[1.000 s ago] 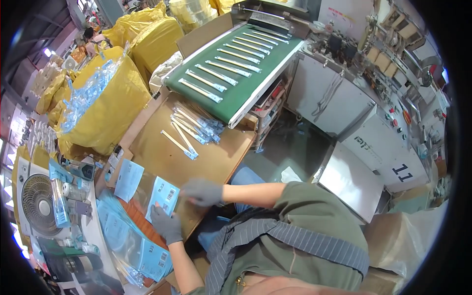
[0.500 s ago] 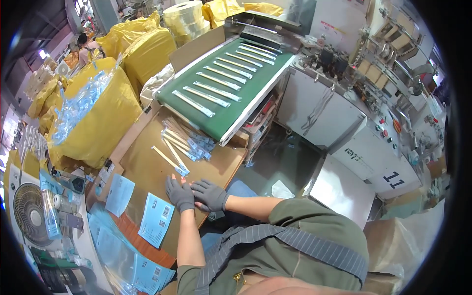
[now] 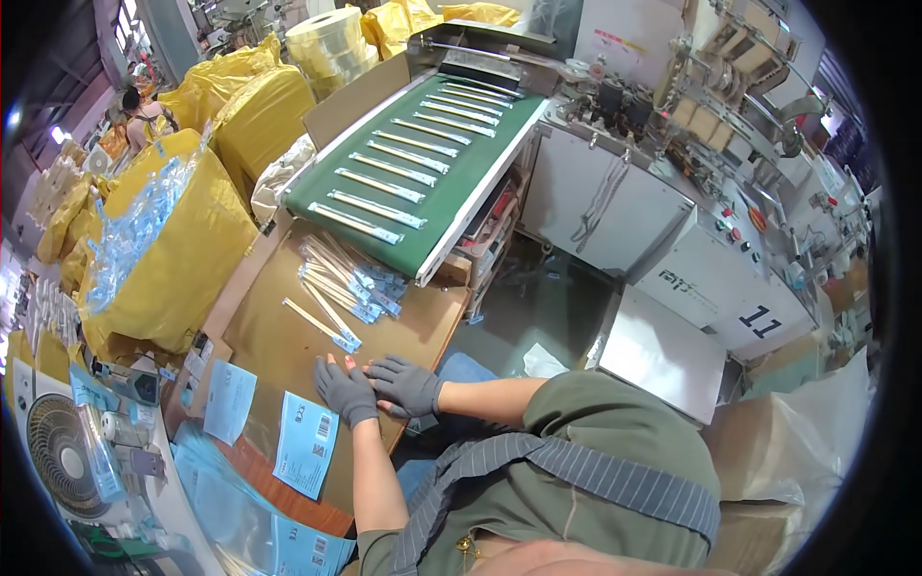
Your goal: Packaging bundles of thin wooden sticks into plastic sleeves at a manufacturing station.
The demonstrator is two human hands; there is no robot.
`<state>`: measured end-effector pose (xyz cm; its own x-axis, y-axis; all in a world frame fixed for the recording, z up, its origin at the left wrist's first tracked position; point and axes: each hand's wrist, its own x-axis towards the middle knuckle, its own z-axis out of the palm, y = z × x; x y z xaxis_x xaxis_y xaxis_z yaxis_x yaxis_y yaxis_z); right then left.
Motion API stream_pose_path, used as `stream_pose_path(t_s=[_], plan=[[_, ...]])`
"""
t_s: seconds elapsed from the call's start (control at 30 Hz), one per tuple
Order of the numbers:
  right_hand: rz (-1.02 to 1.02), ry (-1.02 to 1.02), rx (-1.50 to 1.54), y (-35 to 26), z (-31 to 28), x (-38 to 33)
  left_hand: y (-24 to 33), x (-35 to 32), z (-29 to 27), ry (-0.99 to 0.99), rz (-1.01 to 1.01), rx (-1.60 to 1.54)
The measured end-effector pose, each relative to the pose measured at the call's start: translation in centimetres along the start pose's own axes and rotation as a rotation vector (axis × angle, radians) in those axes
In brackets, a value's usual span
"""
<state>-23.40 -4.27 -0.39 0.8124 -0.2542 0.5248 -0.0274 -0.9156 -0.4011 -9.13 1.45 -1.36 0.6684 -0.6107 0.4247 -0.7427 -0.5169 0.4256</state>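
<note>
Finding: 1.0 s ago the left hand [image 3: 346,392] was on the printed blue bag [image 3: 305,446]; it is now off it. Since 0.5 s ago the 2 hands have stayed close together near the edge of the desk [image 3: 427,326], with the right hand [image 3: 405,386] just beside the left.

State of hands: gloved, released, fingers extended, nothing visibly grasped. Their undersides are hidden; I cannot tell what lies there.

Position of items: the bag lies flat on the desk, left of the left hand and apart from it. 2 loose wrapped sticks [image 3: 320,324] lie just beyond the left fingertips, beside a pile [image 3: 336,274].

Supply: the wrapped sticks on the green belt [image 3: 437,211] have advanced toward its near end.

Bearing on work: bag unheld, loose sticks within easy reach.
</note>
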Motion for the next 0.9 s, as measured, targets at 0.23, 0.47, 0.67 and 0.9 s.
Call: stream_pose_path(t_s=[0.23, 0.47, 0.67, 0.9], plan=[[0.011, -0.032, -0.023, 0.10, 0.10, -0.08, 0.05, -0.02, 0.00, -0.016, -0.012, -0.009], [0.011, -0.030, -0.033, -0.04, 0.16, -0.05, -0.20, -0.02, 0.24, 0.004, -0.003, -0.015], [0.012, -0.018, -0.033, -0.20, -0.10, 0.12, -0.18, -0.02, 0.24, 0.014, 0.002, -0.017], [0.000, -0.020, -0.019, -0.20, -0.24, 0.17, -0.26, -0.10, 0.29, 0.023, 0.011, -0.015]])
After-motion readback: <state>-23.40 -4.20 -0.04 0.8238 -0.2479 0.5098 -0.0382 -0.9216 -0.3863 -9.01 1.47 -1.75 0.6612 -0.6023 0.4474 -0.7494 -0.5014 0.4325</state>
